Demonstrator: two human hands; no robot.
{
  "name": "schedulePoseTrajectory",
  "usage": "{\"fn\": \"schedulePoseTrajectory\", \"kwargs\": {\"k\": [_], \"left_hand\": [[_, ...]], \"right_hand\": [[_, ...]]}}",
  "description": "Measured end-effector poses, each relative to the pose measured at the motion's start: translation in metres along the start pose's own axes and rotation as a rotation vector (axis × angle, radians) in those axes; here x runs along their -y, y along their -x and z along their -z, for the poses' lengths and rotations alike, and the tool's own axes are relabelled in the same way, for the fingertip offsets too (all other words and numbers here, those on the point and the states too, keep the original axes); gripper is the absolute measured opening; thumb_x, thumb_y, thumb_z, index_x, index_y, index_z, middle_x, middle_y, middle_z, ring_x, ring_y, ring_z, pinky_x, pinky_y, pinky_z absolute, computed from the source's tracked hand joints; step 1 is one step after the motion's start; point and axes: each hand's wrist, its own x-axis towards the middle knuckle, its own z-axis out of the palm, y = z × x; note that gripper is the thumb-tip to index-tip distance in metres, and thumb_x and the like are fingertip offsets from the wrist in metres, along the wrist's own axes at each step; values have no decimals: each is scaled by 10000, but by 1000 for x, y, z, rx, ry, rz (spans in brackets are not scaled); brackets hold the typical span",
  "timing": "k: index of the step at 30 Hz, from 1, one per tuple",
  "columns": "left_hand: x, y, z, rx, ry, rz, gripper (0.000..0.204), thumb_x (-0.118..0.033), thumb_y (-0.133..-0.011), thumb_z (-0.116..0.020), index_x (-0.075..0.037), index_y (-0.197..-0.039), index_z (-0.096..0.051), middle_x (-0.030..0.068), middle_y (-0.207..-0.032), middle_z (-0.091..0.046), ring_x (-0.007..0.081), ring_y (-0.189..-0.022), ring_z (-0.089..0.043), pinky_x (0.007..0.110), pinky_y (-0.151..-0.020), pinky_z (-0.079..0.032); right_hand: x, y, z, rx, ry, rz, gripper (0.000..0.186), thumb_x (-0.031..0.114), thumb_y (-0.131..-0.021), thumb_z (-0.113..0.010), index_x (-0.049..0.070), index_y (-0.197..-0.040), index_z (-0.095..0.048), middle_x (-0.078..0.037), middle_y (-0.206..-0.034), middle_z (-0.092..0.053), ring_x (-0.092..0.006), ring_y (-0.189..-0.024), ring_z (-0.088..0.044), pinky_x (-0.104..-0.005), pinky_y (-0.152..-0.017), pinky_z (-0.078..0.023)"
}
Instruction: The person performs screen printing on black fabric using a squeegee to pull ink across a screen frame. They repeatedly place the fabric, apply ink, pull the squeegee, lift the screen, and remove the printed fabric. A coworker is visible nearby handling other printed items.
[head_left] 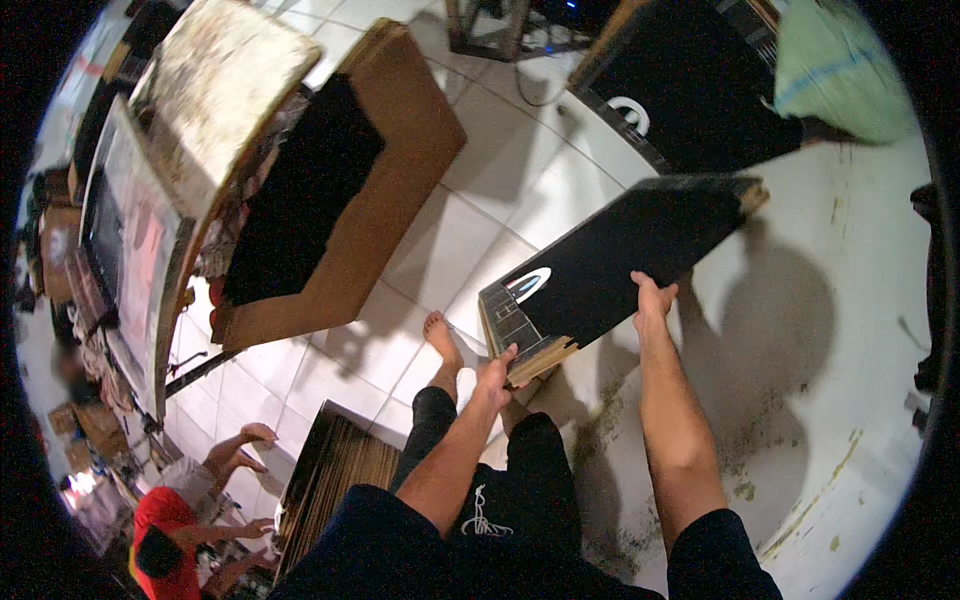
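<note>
A thick black slab (620, 250), apparently a stack of printed cardboard sheets, is held tilted in front of me. It has a white oval ring and a panelled strip at its left end, and its edges look brown and layered. My left hand (493, 378) is closed on the near left corner, thumb on top. Farther along the near long side, my right hand (655, 298) grips the edge. The fingers under the slab are hidden. Beyond it stands a similar black stack (690, 90) with a white ring.
A stained white wall (850, 330) rises on my right. A pale green sack (840, 85) rests by the far stack. To the left are a brown board with a black face (420, 140) and a worn table (215, 90). A person in red (165, 530) touches another sheet stack (340, 465).
</note>
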Motion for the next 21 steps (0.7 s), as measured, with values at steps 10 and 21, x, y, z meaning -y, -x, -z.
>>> {"fn": "schedulePoseTrajectory", "kwargs": {"k": [10, 21], "left_hand": [[-99, 39, 158, -40, 32, -190, 439, -205, -941, -726, 152, -1123, -547, 208, -932, -681, 318, -714, -697, 404, -478, -567], [-187, 35, 171, -59, 146, -235, 355, -169, -965, -681, 131, -1111, -560, 211, -920, -676, 299, -651, -673, 406, -418, -528]], "right_hand": [[-45, 148, -112, 100, 106, 60, 992, 22, -713, -824, -33, -1512, -238, -226, -1493, -421, -325, -1342, -456, -420, -1180, -336], [1, 171, -222, 209, 230, 28, 847, 74, -727, -802, -29, -1437, -353, -213, -1415, -496, -321, -1244, -538, -538, -988, -455]]}}
